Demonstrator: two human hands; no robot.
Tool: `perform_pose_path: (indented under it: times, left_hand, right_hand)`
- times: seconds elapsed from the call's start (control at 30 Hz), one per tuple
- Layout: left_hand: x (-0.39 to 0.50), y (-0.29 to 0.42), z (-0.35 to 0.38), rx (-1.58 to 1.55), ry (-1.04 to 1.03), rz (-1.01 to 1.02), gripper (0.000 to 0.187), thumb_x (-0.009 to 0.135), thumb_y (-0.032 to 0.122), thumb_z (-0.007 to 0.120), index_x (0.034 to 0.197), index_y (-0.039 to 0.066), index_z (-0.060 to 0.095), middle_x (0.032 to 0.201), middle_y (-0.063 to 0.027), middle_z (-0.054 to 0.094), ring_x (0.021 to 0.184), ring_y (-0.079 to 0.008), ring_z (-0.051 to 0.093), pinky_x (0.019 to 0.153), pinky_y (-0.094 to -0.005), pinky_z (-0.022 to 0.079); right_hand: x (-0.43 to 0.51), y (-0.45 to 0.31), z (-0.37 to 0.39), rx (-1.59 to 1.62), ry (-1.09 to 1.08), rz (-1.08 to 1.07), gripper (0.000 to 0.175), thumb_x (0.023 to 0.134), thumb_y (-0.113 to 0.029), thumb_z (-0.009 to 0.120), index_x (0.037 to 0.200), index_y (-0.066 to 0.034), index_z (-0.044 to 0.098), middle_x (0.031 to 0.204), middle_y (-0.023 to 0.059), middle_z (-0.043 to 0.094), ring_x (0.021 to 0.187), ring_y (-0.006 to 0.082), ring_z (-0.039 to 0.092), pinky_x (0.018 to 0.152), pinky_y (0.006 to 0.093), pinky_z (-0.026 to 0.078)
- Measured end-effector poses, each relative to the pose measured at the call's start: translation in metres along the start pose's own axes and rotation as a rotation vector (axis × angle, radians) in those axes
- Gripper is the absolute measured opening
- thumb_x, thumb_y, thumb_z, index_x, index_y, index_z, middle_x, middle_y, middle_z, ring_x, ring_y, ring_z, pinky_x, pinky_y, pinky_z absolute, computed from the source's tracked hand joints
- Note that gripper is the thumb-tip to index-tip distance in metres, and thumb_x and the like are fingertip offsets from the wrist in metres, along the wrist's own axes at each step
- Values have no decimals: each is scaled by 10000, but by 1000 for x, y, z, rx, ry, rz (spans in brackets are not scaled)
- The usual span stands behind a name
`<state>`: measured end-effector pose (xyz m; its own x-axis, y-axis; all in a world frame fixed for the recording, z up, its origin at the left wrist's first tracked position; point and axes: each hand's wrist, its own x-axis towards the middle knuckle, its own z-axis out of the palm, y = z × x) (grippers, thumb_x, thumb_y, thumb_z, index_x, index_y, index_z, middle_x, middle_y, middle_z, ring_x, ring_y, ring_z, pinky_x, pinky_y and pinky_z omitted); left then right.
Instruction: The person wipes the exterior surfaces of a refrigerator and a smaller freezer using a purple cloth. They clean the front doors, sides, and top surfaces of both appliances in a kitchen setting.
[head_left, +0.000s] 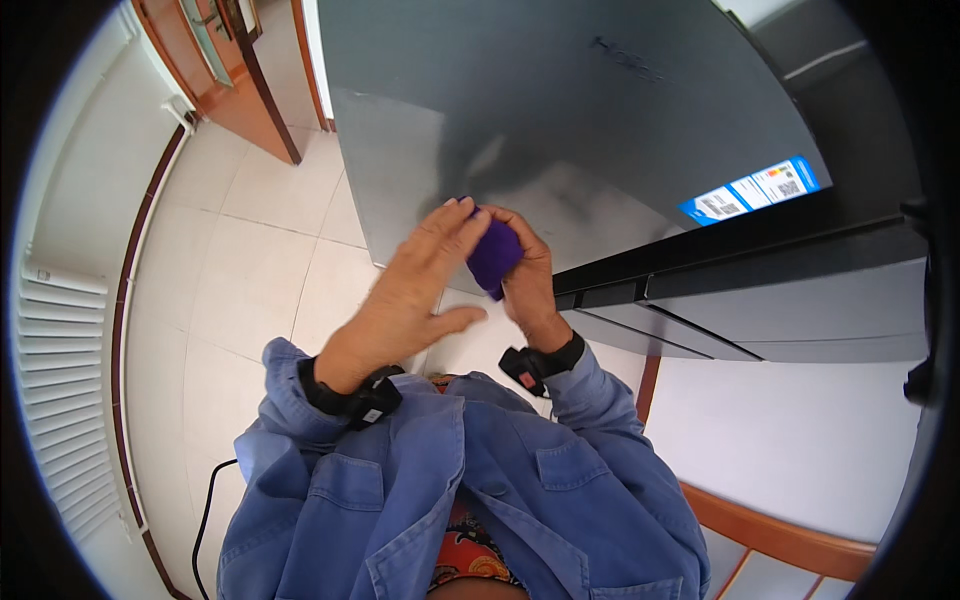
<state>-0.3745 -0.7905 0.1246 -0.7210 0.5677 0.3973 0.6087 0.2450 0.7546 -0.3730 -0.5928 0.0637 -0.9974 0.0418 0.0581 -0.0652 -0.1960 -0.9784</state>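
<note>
A folded purple cloth (495, 259) is held in my right hand (531, 281), its fingers curled around the far side. My left hand (409, 289) lies against the cloth's upper left edge with its fingertips, the thumb held apart and the palm without anything in it. Both hands are in front of the glossy dark side panel of a refrigerator (525, 142), which mirrors blurred shapes. A blue and white label (754, 191) with writing and printed codes is stuck near the panel's right edge.
The refrigerator's front drawers (810, 307) face the right side. At the upper left a wooden door (255, 90) stands ajar. A white radiator (64, 352) lines the left wall. A black cable (201, 525) lies at lower left, and wooden furniture (772, 525) is at lower right.
</note>
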Motion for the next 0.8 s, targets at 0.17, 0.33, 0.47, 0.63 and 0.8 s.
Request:
perform_pose_path:
  times: [0.17, 0.33, 0.47, 0.63, 0.8]
  left_hand:
    - [14, 10, 46, 339, 45, 117, 1020, 632, 110, 888, 1530, 88, 403, 1587, -208, 332, 1466, -431, 333, 1180, -484, 339]
    - [24, 22, 57, 406, 101, 371, 893, 615, 46, 849, 1439, 77, 506, 1483, -210, 473, 1369, -435, 460, 1128, -479, 405]
    - [53, 40, 29, 389, 200, 425, 845, 635, -18, 809, 1427, 67, 526, 1423, -209, 535, 1323, -423, 511, 1108, -463, 434]
    - [134, 66, -29, 498, 627, 503, 761, 776, -67, 745, 1473, 34, 457, 1409, -215, 525, 1312, -427, 491, 1109, -455, 415]
    - [208, 82, -6, 731, 611, 710, 634, 829, 52, 667, 1439, 128, 513, 1409, -162, 525, 1358, -390, 462, 1133, -528, 355]
  right_hand:
    - [-45, -20, -5, 376, -83, 329, 493, 919, 52, 585, 1399, -19, 497, 1233, 58, 627, 1098, 154, 625, 949, 308, 525]
    - [-75, -38, -30, 244, -225, 271, 584, 921, -14, 657, 1459, -1, 430, 1387, 98, 530, 1318, 189, 485, 1101, 370, 405]
    - [-92, -43, -48, -138, -269, -145, 656, 932, -43, 656, 1535, -56, 398, 1498, 84, 482, 1341, 185, 474, 1127, 358, 379]
    - [-123, -27, -76, -122, -131, -11, 480, 963, -21, 591, 1437, -28, 519, 1390, 99, 591, 1234, 197, 577, 1071, 353, 447]
    - [-153, 0, -96, -61, 3, -16, 352, 985, -15, 585, 1337, -5, 596, 1233, 80, 673, 1104, 169, 640, 1012, 310, 489]
